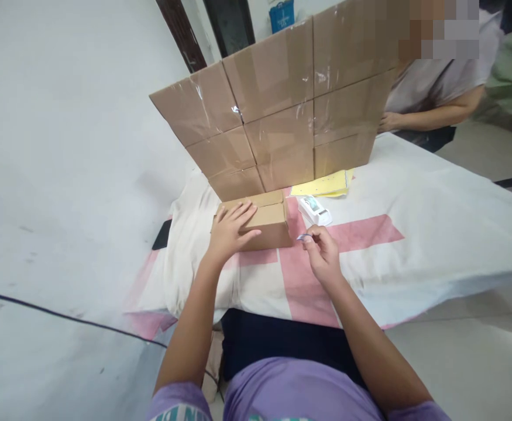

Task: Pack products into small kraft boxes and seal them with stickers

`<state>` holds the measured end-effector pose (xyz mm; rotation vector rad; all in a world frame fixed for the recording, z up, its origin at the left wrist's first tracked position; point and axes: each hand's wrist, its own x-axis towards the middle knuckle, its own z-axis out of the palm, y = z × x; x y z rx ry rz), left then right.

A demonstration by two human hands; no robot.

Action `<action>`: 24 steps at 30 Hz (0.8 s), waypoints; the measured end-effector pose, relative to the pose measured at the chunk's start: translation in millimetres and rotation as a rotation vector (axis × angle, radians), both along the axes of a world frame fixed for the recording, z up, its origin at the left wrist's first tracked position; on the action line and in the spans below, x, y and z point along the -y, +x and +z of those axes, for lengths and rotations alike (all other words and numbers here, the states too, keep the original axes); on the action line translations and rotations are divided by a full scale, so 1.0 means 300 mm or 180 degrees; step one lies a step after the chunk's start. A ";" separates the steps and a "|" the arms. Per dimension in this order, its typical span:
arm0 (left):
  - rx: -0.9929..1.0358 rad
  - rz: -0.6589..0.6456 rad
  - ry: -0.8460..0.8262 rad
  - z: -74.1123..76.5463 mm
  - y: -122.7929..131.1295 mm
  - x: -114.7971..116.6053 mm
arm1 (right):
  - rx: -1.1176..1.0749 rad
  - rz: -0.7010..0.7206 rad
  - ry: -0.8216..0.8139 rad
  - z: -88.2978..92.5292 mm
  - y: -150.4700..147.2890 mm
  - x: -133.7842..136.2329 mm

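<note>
A small closed cardboard box [264, 231] lies on the cloth-covered table in front of me. My left hand [232, 231] rests flat on its top and near side, fingers spread. Just off the box's right end, my right hand [323, 251] pinches a small flat white slip with a blue edge [303, 237] between thumb and fingers. What is printed on the slip, if anything, is too small to make out. Right beyond that hand sits a small white device [315, 210] with a bluish panel on top.
Behind the box stands a wall of stacked, taped cardboard boxes [282, 108]. Yellow sheets [321, 184] lie at its foot. A pink-and-white cloth [361, 234] covers the table. Another person's arm [435, 114] is at the far right. A black cable [71, 318] runs along the left wall.
</note>
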<state>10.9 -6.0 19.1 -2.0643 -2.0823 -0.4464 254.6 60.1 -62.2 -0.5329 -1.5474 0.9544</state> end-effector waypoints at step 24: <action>0.1208 -0.1027 0.0225 -0.008 -0.171 0.086 | 0.1441 0.0710 0.0286 0.000 -0.063 -0.022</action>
